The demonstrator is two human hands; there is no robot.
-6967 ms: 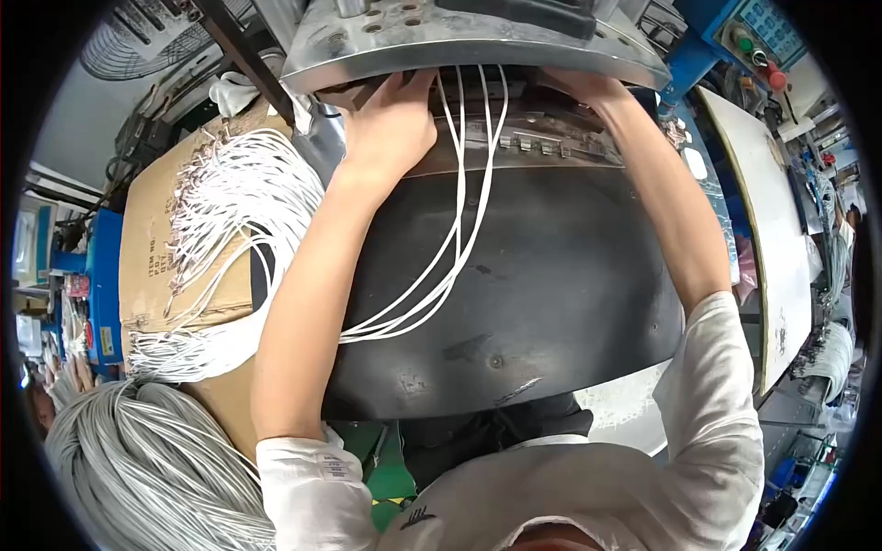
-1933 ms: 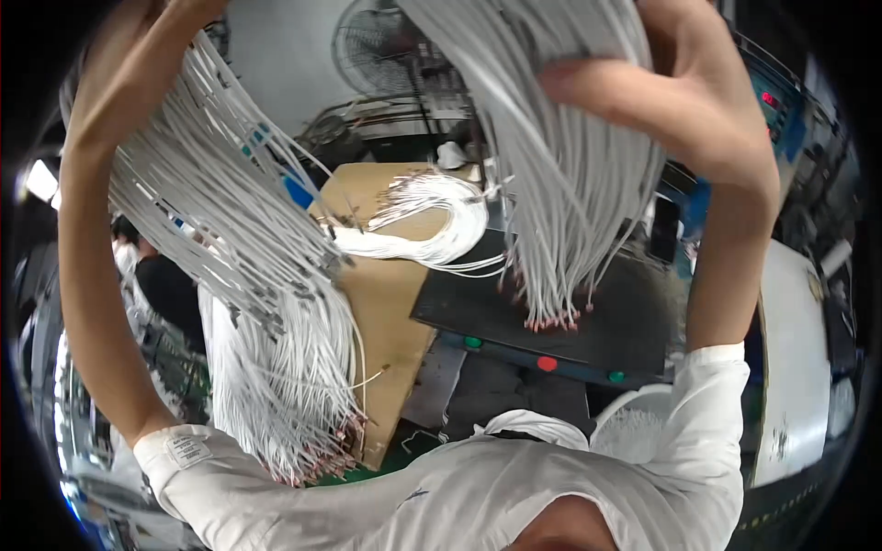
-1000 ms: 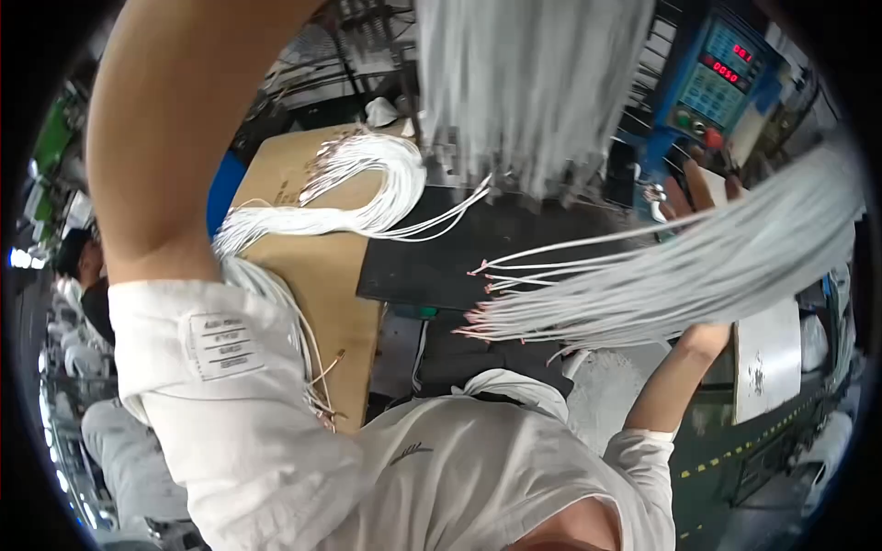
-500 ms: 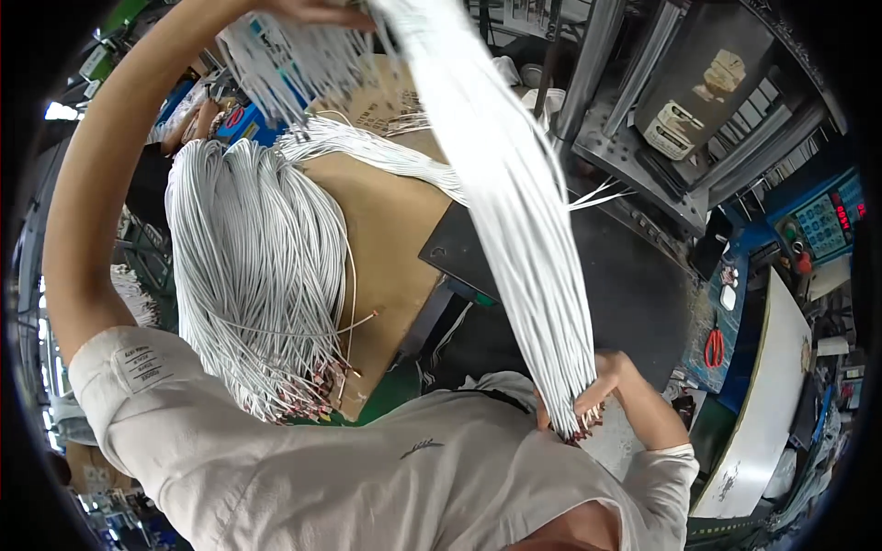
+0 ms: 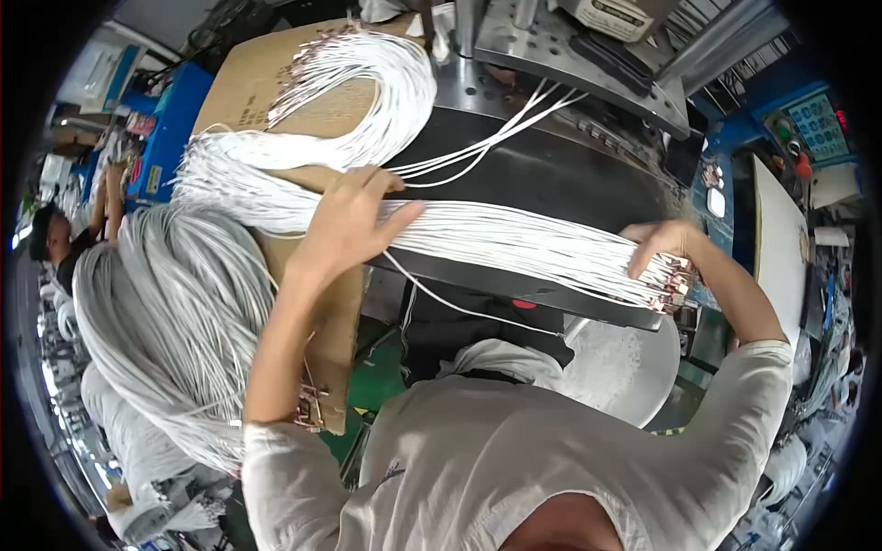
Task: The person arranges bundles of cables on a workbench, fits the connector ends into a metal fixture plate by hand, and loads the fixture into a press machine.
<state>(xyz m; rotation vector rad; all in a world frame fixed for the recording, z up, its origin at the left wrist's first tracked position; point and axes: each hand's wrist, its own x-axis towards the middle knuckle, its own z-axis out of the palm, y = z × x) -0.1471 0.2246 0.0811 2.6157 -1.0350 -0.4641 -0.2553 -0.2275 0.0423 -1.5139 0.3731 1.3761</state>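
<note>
A long bundle of white wires (image 5: 514,241) lies stretched left to right across a dark metal table. Across its left part rests my left hand (image 5: 354,220), palm down, thumb and fingers spread apart on the wires. My right hand (image 5: 666,243) curls over the right end, just beside the copper-coloured terminals (image 5: 675,286). To the left the bundle joins a mass of wires, and another wire bundle (image 5: 400,87) curves round behind it. A few loose wires (image 5: 501,136) stick out toward the machine. One single wire (image 5: 459,309) droops off the near table edge.
A thick hank of wires (image 5: 170,303) hangs at the left over brown cardboard (image 5: 237,78). The machine's steel plate (image 5: 551,50) and posts stand at the far side. A control panel (image 5: 813,129) is at the right. A round stool seat (image 5: 634,363) sits below the table. Another person works at far left.
The raised, slanting bundle has come down flat onto the table. My left hand has dropped from high up onto the wires; my right hand has moved up and right with the terminal end.
</note>
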